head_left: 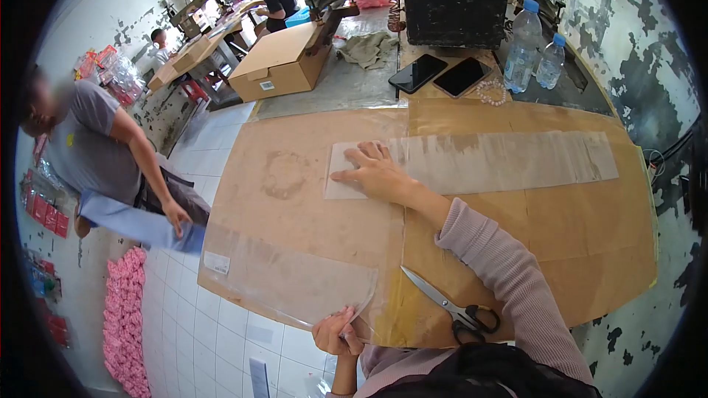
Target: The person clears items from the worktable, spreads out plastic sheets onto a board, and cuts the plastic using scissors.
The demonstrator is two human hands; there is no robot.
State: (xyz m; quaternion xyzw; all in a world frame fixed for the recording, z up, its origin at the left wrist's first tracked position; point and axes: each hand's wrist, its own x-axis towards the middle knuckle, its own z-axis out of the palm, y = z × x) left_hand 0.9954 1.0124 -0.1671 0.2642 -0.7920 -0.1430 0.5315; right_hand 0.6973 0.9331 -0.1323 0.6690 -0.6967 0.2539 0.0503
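My right hand (375, 172) lies with fingers spread on the left end of a long strip of clear plastic sheet (501, 162), which stretches rightward across the table. At the near edge, my left hand (339, 332) is closed on the lower right corner of a second clear plastic sheet (295, 273). That sheet lies flat towards the left and has a small white label (217, 262) at its left end. Scissors (439, 298) with black handles lie beneath my right forearm, blades partly apart and pointing up-left.
The brown-covered table (590, 250) has two phones (418, 74), a bead bracelet (490, 92) and two plastic bottles (523, 44) near its far side. A cardboard box (276, 59) stands behind. At left, a person (110, 133) holds a bluish sheet (140, 225); other people sit farther back.
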